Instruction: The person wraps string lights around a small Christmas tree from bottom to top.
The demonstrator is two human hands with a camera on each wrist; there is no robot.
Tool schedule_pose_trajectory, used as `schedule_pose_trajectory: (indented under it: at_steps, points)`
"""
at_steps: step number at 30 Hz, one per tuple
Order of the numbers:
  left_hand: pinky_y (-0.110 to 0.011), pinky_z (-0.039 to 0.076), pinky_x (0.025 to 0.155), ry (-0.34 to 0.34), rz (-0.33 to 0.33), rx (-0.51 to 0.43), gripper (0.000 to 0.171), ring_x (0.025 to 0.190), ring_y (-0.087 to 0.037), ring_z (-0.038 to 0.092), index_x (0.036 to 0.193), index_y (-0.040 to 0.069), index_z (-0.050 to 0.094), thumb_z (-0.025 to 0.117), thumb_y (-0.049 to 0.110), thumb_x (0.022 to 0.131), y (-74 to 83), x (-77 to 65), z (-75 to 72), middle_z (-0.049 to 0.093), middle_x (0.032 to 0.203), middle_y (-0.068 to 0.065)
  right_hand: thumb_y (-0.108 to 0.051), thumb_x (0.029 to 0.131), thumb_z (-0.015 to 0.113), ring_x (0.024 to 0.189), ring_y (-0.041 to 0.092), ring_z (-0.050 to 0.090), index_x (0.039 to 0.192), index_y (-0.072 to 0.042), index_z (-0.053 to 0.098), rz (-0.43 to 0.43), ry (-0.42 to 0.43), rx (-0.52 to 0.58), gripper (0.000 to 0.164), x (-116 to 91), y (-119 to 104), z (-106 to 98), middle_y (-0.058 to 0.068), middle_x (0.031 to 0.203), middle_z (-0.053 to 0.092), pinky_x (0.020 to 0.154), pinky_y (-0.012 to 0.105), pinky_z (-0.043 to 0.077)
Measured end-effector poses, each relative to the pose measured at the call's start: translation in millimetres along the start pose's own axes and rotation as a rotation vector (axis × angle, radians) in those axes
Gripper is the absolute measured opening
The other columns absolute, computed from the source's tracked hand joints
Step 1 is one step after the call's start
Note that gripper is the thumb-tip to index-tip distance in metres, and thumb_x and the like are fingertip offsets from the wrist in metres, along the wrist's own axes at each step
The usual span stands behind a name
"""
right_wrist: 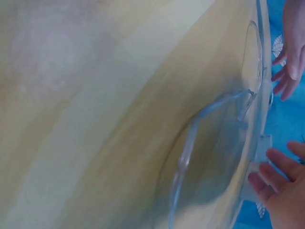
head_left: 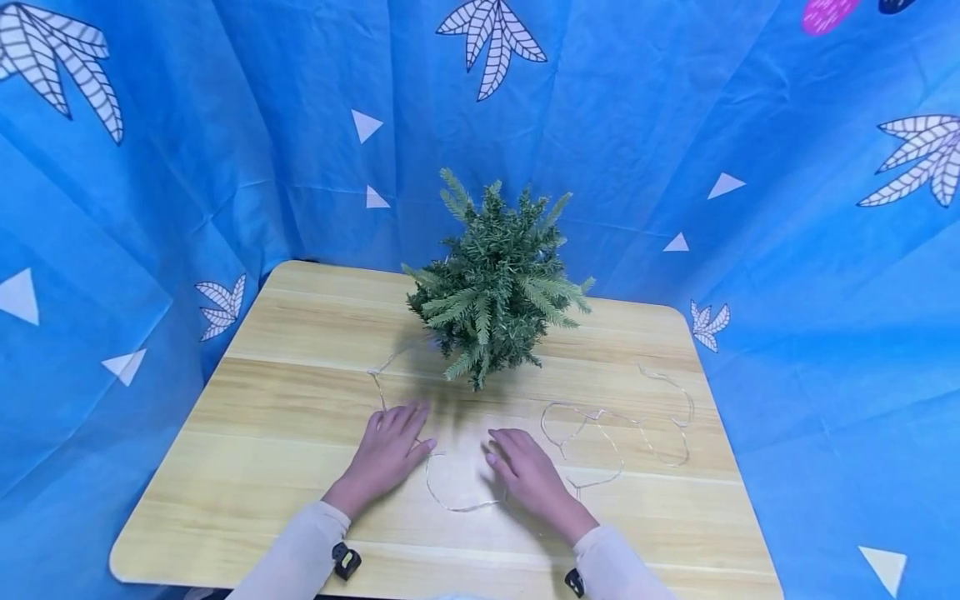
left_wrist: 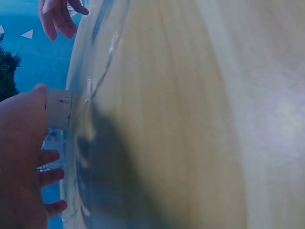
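Observation:
A thin, clear, pale string of wire [head_left: 461,509] lies in loose curves on the wooden table. My left hand [head_left: 382,454] is over its left stretch, palm down, fingers straight and thumb out to the side. Facing it, my right hand [head_left: 528,471] hovers by the wire's middle with its fingers loosely bent. In the right wrist view, the right hand [right_wrist: 286,183] has its fingers apart and nothing between them. The left hand [left_wrist: 21,160] likewise holds nothing in the left wrist view. A small green artificial fir tree [head_left: 495,283] stands beyond both hands.
More loops of the wire spread over the right side of the table [head_left: 247,483]. Blue curtains [head_left: 622,125] printed with leaves and triangles hang behind and at both sides. A pale block [left_wrist: 59,109] shows beyond the left hand's thumb in the left wrist view.

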State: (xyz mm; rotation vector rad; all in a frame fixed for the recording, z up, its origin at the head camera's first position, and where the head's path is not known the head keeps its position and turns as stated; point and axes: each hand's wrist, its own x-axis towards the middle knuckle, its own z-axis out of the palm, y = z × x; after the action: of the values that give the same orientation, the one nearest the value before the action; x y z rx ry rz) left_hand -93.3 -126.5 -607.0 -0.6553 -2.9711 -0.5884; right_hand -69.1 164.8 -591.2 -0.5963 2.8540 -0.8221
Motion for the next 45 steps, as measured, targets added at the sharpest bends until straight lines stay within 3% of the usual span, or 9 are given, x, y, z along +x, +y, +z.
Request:
schedule_pose_trajectory:
  at_steps: [7, 13, 18, 23, 28, 34, 45]
  points:
    - [-0.056, 0.036, 0.105, 0.079, 0.129, 0.119, 0.049, 0.122, -0.032, 0.056, 0.146, 0.015, 0.053, 0.062, 0.031, 0.101, -7.5, -4.8, 6.9, 0.06, 0.139, -0.01, -0.052, 0.098, 0.057, 0.115, 0.011, 0.06, 0.133, -0.02, 0.063, -0.144, -0.098, -0.09, 0.048, -9, 1, -2, -0.007, 0.126, 0.065, 0.1, 0.037, 0.052]
    - [-0.055, 0.04, 0.1, 0.125, 0.178, 0.111, 0.04, 0.112, -0.031, 0.059, 0.135, 0.016, 0.063, 0.069, 0.024, 0.096, -14.6, -6.5, 12.0, 0.066, 0.124, -0.007, -0.052, 0.09, 0.069, 0.102, 0.005, 0.059, 0.118, -0.023, 0.07, -0.328, -0.142, -0.171, 0.041, -14, 4, 5, -0.012, 0.114, 0.067, 0.091, 0.028, 0.053]
    - [-0.055, 0.042, 0.097, 0.142, 0.171, 0.098, 0.029, 0.107, -0.03, 0.06, 0.12, 0.018, 0.071, 0.073, 0.024, 0.092, -16.7, -5.9, 13.8, 0.068, 0.115, -0.006, -0.041, 0.088, 0.076, 0.091, 0.0, 0.055, 0.106, -0.023, 0.074, -0.444, -0.103, -0.199, 0.025, -17, 6, 13, -0.015, 0.102, 0.066, 0.081, 0.015, 0.048]
    - [-0.054, 0.04, 0.098, 0.124, 0.148, 0.083, 0.018, 0.105, -0.028, 0.058, 0.107, 0.02, 0.073, 0.074, 0.029, 0.091, -17.4, -5.8, 15.7, 0.067, 0.112, -0.003, -0.027, 0.089, 0.077, 0.083, 0.0, 0.055, 0.093, -0.023, 0.075, -0.539, -0.017, -0.215, 0.007, -18, 7, 20, -0.015, 0.092, 0.067, 0.077, 0.011, 0.046]
    - [-0.052, 0.039, 0.097, 0.122, 0.137, 0.086, 0.009, 0.1, -0.024, 0.056, 0.096, 0.023, 0.071, 0.075, 0.029, 0.091, -17.9, -3.7, 15.1, 0.066, 0.104, 0.001, -0.028, 0.091, 0.076, 0.08, -0.002, 0.057, 0.095, -0.023, 0.076, -0.501, 0.039, -0.174, 0.007, -17, 8, 17, -0.016, 0.087, 0.07, 0.077, 0.015, 0.047]
    - [-0.049, 0.039, 0.093, 0.097, 0.11, 0.082, 0.007, 0.09, -0.018, 0.049, 0.09, 0.023, 0.07, 0.075, 0.028, 0.091, -16.6, -2.2, 11.5, 0.065, 0.09, 0.007, -0.018, 0.09, 0.075, 0.078, 0.002, 0.064, 0.1, -0.017, 0.075, -0.463, 0.145, -0.104, 0.01, -13, 8, -4, -0.009, 0.087, 0.073, 0.077, 0.018, 0.052]
    - [-0.045, 0.038, 0.087, 0.102, 0.097, 0.097, 0.008, 0.09, -0.016, 0.049, 0.088, 0.026, 0.07, 0.077, 0.031, 0.09, -15.0, -5.4, 8.6, 0.065, 0.091, 0.009, -0.009, 0.089, 0.074, 0.073, 0.007, 0.067, 0.099, -0.007, 0.075, -0.452, 0.372, 0.009, 0.01, -3, 13, -49, 0.002, 0.083, 0.074, 0.072, 0.017, 0.055]
